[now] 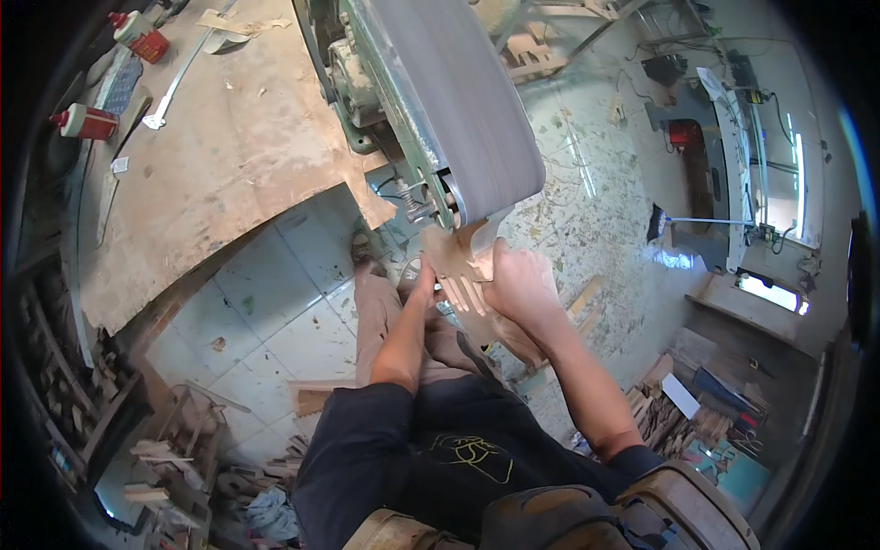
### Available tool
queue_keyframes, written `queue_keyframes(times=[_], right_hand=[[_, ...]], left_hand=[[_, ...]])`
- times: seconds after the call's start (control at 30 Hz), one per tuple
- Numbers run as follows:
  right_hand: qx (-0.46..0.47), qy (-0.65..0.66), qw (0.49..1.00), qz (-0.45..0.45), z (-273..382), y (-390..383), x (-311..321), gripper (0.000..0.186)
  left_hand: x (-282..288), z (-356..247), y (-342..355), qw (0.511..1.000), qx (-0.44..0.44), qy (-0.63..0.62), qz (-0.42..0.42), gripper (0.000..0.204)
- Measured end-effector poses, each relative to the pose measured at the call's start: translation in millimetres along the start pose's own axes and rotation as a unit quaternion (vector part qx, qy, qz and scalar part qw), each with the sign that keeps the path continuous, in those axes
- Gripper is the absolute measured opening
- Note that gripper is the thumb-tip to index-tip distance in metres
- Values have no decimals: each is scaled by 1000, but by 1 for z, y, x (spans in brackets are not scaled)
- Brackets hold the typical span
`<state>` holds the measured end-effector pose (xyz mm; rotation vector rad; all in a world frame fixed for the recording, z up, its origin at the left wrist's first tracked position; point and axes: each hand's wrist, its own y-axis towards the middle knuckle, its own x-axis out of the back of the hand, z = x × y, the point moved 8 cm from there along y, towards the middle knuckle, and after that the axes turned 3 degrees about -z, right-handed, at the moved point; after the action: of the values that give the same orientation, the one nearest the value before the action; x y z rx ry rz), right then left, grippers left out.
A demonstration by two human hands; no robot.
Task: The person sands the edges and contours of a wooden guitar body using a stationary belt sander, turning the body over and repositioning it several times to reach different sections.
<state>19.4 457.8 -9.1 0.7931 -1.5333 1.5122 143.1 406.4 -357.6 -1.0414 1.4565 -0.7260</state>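
A belt sander [438,87] with a wide grey belt and a green frame stands in front of me, its rounded end toward my body. Just below that end I hold a pale, shaped wooden piece [446,254] with several slots and a curved upper part. It is close to the belt; whether it touches I cannot tell. My left hand [425,282] grips its left edge, with the fingers partly hidden behind it. My right hand [522,282] is closed around its right side, the thumb up near the curved part.
A wooden workbench [220,174] at the left bears two red-and-white bottles [139,37] and a long metal tool [176,92]. Wood scraps [655,408] lie piled at the lower right, and more wood [165,458] at the lower left. Dust and chips dot the tiled floor [275,275].
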Motion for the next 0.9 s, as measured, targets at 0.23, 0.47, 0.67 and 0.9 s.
queue_keyframes(times=[0.23, 0.47, 0.67, 0.9], right_hand=[[59, 6, 998, 1, 8, 16, 9, 34], [0, 109, 993, -51, -54, -61, 9, 22], [23, 249, 931, -266, -136, -171, 9, 31], [-124, 281, 886, -348, -237, -225, -54, 37]], left_hand=[[-22, 23, -8, 997, 33, -61, 40, 84], [15, 31, -12, 995, -27, -95, -8, 88], [9, -45, -91, 967, -215, -139, 4, 92], [-21, -88, -183, 949, -306, -76, 19, 84]])
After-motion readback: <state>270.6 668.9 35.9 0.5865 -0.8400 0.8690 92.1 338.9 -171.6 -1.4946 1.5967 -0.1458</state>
